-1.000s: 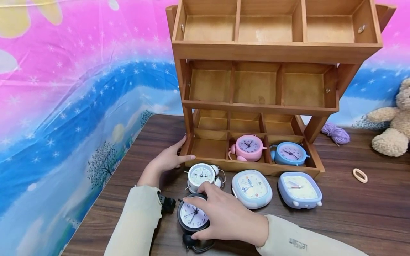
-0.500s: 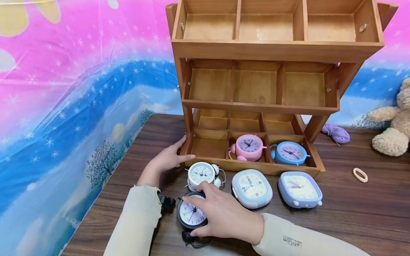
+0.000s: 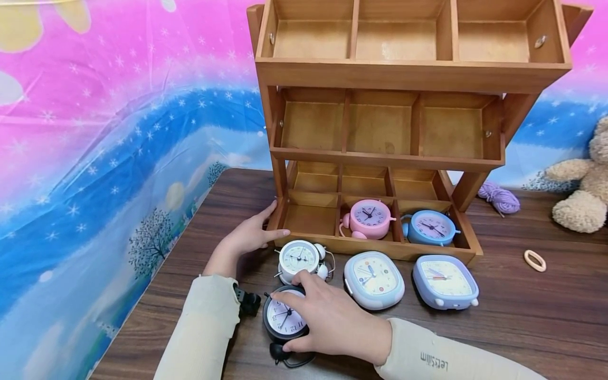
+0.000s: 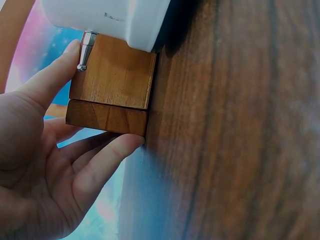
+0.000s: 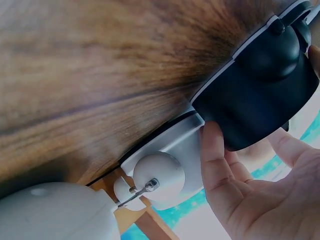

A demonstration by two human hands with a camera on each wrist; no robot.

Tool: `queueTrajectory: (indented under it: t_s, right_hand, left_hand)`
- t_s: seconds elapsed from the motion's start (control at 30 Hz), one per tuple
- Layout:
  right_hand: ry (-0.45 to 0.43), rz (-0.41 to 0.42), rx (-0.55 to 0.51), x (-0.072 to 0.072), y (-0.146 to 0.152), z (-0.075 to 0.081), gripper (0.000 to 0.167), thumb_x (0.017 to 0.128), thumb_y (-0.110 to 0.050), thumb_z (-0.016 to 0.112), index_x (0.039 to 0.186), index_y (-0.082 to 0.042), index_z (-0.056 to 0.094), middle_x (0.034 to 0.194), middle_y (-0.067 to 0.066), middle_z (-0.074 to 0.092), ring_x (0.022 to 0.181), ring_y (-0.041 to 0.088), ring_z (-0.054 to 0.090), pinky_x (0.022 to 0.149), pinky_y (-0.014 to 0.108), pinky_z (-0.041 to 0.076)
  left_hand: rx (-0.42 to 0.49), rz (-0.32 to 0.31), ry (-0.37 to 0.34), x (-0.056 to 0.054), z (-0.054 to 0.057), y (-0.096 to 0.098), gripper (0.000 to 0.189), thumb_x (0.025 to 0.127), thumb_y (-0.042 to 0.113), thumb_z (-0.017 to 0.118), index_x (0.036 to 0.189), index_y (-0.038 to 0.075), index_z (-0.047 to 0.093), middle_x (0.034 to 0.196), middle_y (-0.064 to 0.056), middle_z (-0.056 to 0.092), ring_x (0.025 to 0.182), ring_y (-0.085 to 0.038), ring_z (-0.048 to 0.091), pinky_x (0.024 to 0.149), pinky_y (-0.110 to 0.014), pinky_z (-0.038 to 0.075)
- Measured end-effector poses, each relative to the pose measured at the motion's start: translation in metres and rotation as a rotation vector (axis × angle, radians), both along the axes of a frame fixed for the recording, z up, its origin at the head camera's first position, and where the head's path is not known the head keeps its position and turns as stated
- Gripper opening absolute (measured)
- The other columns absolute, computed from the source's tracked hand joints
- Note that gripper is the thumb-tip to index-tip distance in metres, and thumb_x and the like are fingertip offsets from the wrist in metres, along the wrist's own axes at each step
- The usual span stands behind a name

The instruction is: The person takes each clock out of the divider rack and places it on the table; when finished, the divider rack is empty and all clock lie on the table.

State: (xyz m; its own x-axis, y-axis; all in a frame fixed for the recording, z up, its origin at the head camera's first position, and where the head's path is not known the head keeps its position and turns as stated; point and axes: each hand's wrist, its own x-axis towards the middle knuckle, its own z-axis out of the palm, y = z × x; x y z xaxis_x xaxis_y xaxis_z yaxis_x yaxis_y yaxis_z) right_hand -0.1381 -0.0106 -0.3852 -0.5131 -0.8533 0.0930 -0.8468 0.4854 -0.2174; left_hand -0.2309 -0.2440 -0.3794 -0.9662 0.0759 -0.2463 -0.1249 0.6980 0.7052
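At the left, we find the left hand [image 3: 244, 240], its fingers spread about the left end of the wooden rack [image 3: 385, 76], with the thumb at the front of the bottom tier [image 3: 399, 249]. We judge that a harder push here could slide the rack, since we see nothing fixing it to the table [image 3: 513, 316]. The left wrist view shows a metal leg [image 4: 86, 51] of the white clock [image 3: 298, 257] close to that thumb; a careless withdrawal could catch the leg and turn the clock.

Next is the black clock [image 3: 285, 317], lying dial up, apparently on the table, just in front of the white clock. The fingers of the right hand [image 3: 339, 324] pinch its round case, thumb on the near side. An off-centre pinch could let the case tip or slip. We cannot tell whether the two clocks touch; a forward push could drive the white one into the rack. The black bell [image 3: 279, 351] projects from the near edge and could snag.

Further right, the light-blue square clock [image 3: 375, 279] lies near the right hand; a wide wrist swing could knock it. The lavender square clock [image 3: 444, 282] lies well apart, so we rate its risk low.
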Motion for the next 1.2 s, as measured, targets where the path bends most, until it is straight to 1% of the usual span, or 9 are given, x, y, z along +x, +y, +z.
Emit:
queueTrajectory:
  t_s: [0.2, 0.33, 0.47, 0.6, 0.77, 0.9, 0.97, 1.1, 1.2]
  right_hand:
    - [-0.044, -0.006, 0.014, 0.001, 0.002, 0.002, 0.076, 0.081, -0.067, 0.069, 0.146, -0.033, 0.05, 0.138, 0.009, 0.048, 0.118, 0.021, 0.054, 0.085, 0.038, 0.054]
    - [-0.044, -0.008, 0.011, 0.002, 0.005, 0.005, 0.072, 0.085, -0.07, 0.06, 0.146, -0.033, 0.051, 0.139, 0.009, 0.048, 0.118, 0.022, 0.055, 0.087, 0.039, 0.054]
    - [-0.035, -0.013, -0.004, 0.002, 0.008, 0.01, 0.064, 0.091, -0.067, 0.056, 0.145, -0.032, 0.053, 0.137, 0.007, 0.05, 0.117, 0.021, 0.055, 0.087, 0.039, 0.054]
    - [-0.075, -0.026, -0.019, -0.002, 0.01, 0.021, 0.058, 0.094, -0.059, 0.058, 0.144, -0.032, 0.054, 0.135, 0.005, 0.051, 0.116, 0.021, 0.055, 0.087, 0.04, 0.053]
    - [-0.113, -0.06, -0.051, -0.013, 0.016, 0.036, 0.054, 0.095, -0.055, 0.06, 0.143, -0.031, 0.055, 0.135, 0.004, 0.052, 0.117, 0.02, 0.053, 0.091, 0.042, 0.051]
    - [-0.085, -0.095, -0.082, -0.024, 0.022, 0.044, 0.057, 0.094, -0.055, 0.061, 0.144, -0.028, 0.055, 0.138, 0.005, 0.05, 0.121, 0.022, 0.051, 0.093, 0.043, 0.05]
    - [-0.05, -0.107, -0.097, -0.031, 0.026, 0.045, 0.058, 0.093, -0.054, 0.063, 0.143, -0.026, 0.055, 0.14, 0.007, 0.05, 0.124, 0.025, 0.051, 0.097, 0.045, 0.048]
    - [-0.021, -0.154, -0.105, -0.045, 0.033, 0.048, 0.06, 0.092, -0.054, 0.064, 0.144, -0.026, 0.055, 0.148, 0.009, 0.046, 0.134, 0.032, 0.044, 0.109, 0.052, 0.036]
    - [-0.033, -0.208, -0.1, -0.057, 0.039, 0.051, 0.06, 0.092, -0.053, 0.064, 0.144, -0.026, 0.054, 0.152, 0.011, 0.042, 0.139, 0.036, 0.038, 0.111, 0.057, 0.031]
  left_hand:
    - [-0.023, -0.009, -0.005, 0.001, -0.001, -0.002, 0.093, 0.094, 0.05, 0.065, 0.161, 0.026, 0.006, 0.156, -0.024, 0.031, 0.092, -0.028, 0.068, 0.105, -0.056, 0.039]
    - [-0.027, -0.015, -0.001, 0.002, -0.001, -0.002, 0.093, 0.094, 0.05, 0.064, 0.162, 0.025, 0.006, 0.157, -0.024, 0.03, 0.091, -0.027, 0.068, 0.106, -0.056, 0.038]
    - [-0.028, -0.015, 0.002, 0.003, 0.0, -0.001, 0.093, 0.094, 0.051, 0.064, 0.162, 0.025, 0.006, 0.158, -0.024, 0.029, 0.092, -0.028, 0.068, 0.106, -0.057, 0.037]
    - [-0.025, -0.016, 0.003, 0.003, 0.0, -0.001, 0.093, 0.094, 0.05, 0.064, 0.162, 0.024, 0.005, 0.158, -0.024, 0.028, 0.094, -0.029, 0.069, 0.106, -0.057, 0.037]
    - [-0.016, -0.01, 0.0, 0.004, 0.001, 0.0, 0.092, 0.095, 0.05, 0.063, 0.162, 0.024, 0.005, 0.159, -0.024, 0.025, 0.098, -0.031, 0.068, 0.107, -0.058, 0.037]
    - [-0.013, -0.008, -0.003, 0.004, 0.002, 0.0, 0.091, 0.095, 0.049, 0.062, 0.162, 0.024, 0.004, 0.16, -0.024, 0.024, 0.1, -0.032, 0.068, 0.107, -0.058, 0.037]
    - [-0.012, -0.01, -0.006, 0.004, 0.002, 0.0, 0.091, 0.096, 0.049, 0.062, 0.162, 0.024, 0.004, 0.16, -0.024, 0.023, 0.099, -0.032, 0.068, 0.107, -0.057, 0.037]
    - [-0.014, -0.008, -0.008, 0.003, 0.002, 0.0, 0.091, 0.095, 0.05, 0.062, 0.162, 0.024, 0.004, 0.16, -0.024, 0.024, 0.096, -0.03, 0.068, 0.107, -0.057, 0.037]
    - [-0.022, -0.003, -0.006, 0.003, 0.002, 0.001, 0.091, 0.095, 0.05, 0.062, 0.162, 0.024, 0.005, 0.159, -0.024, 0.026, 0.093, -0.029, 0.068, 0.107, -0.057, 0.037]
